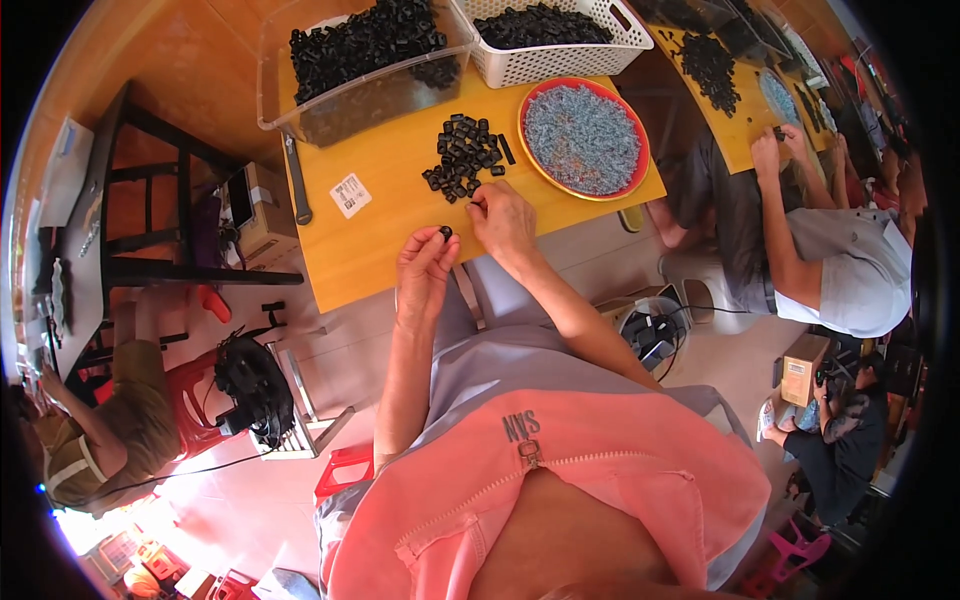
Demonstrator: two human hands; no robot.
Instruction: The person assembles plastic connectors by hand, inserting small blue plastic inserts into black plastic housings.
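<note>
My left hand (424, 275), at the table's near edge, pinches a small black cylindrical part (445, 233) between thumb and fingertips. Just to its right and slightly farther, my right hand (505, 222) is closed in a pinch over the tabletop. Something dark shows at its fingertips, too small to name. Beyond both hands lies a loose pile of similar short black parts (465, 155), with one longer black strip (507, 149) at its right side. A red-rimmed round tray (643, 165) full of small grey-blue pieces stands right of the pile.
A clear plastic bin (355, 115) and a white perforated basket (545, 65), both holding black parts, stand at the back of the yellow table (345, 255). A white label (350, 195) and dark strap (297, 180) lie left. A co-worker (800, 230) sits at another table on the right.
</note>
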